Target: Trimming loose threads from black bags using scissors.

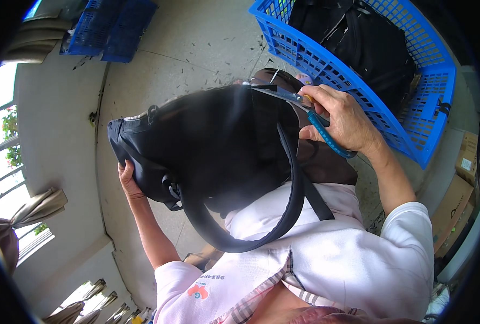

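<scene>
A black bag point(213, 140) with a long looping strap point(283, 216) lies across my lap. My left hand point(127, 181) grips the bag's lower left corner from underneath. My right hand point(345, 121) is shut on a small pair of snips with blue handles point(326, 135). Their metal blades point(280, 94) point left and touch the bag's top edge near a seam.
A blue plastic crate point(413, 81) holding more black bags stands at the upper right. Another blue crate point(107, 27) sits at the upper left on the concrete floor point(196, 48), which is strewn with thread bits. Cardboard boxes point(458, 200) stand at the right.
</scene>
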Demonstrator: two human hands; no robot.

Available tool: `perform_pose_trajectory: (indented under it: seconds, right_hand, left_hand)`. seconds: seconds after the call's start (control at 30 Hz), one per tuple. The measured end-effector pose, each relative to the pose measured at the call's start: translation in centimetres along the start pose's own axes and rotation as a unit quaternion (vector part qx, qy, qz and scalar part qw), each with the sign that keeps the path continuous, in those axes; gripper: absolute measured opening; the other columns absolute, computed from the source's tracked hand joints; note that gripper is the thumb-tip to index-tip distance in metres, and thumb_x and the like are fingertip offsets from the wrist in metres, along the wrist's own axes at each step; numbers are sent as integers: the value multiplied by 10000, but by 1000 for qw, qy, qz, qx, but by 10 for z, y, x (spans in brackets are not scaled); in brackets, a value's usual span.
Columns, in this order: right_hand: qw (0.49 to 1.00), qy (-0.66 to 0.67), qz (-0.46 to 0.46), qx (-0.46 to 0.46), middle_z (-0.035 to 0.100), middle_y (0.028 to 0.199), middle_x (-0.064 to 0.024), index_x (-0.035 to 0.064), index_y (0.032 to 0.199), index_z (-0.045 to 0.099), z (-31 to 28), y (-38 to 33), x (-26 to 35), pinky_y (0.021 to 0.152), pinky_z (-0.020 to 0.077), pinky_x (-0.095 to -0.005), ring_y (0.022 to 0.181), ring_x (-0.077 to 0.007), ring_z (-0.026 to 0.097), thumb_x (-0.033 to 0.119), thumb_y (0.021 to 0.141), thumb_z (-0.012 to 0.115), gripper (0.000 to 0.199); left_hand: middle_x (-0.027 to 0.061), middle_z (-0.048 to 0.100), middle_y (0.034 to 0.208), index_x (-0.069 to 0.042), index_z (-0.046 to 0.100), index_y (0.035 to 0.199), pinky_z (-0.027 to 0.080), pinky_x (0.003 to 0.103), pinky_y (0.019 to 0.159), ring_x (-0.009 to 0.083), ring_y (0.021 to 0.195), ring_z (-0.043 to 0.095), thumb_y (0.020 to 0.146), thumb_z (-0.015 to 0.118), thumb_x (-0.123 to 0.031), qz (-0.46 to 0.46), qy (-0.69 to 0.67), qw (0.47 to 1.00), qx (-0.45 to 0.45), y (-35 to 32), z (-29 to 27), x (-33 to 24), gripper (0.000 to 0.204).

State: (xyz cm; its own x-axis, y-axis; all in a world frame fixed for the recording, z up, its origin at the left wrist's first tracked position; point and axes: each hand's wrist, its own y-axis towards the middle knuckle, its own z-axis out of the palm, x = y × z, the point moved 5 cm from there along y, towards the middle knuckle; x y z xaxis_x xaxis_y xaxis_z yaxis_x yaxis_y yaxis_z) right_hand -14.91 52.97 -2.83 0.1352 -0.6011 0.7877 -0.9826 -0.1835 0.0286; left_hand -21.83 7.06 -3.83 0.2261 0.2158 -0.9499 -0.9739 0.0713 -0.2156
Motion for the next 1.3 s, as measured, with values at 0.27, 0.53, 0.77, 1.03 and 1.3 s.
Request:
perform_pose_trajectory:
  seconds: [0.27,0.53,0.77,1.03,1.3]
  right_hand:
    - [999,24,-29,-8,512,690,-61,-10,1029,536,2,2,1,500,419,-272,552,-141,474,387,636,743,595]
    - [997,-31,-63,-2,591,694,-100,-12,873,563,-11,2,10,525,470,-279,533,-193,560,362,665,729,459]
    - [996,-51,-64,42,543,678,-57,13,917,553,-15,20,16,536,450,-287,562,-175,527,435,605,749,560]
    - [992,-38,-105,53,553,641,-87,-2,858,555,-14,21,17,533,470,-274,562,-190,558,459,682,682,509]
    - [994,0,-83,72,542,652,-84,-8,891,555,-20,22,24,512,450,-276,539,-173,528,460,660,700,542]
  left_hand:
    - [126,619,981,-20,592,1031,502,365,795,245,867,608,789,615,-145,-1,-17,1000,-7,-3,2,3,274]
    - [132,604,1024,-15,556,1079,482,397,833,269,926,589,811,573,-158,18,-13,1000,6,-2,-17,8,303]
    - [144,599,1035,-3,556,1074,477,405,841,279,938,584,808,573,-144,38,-14,999,3,-5,-11,3,301]
    - [119,605,1023,-37,585,1047,473,372,847,249,918,588,786,613,-122,46,-46,998,0,-10,-7,2,277]
    - [113,608,1019,-37,593,1037,475,370,847,248,920,589,762,637,-114,63,-35,997,20,-4,2,-4,288]
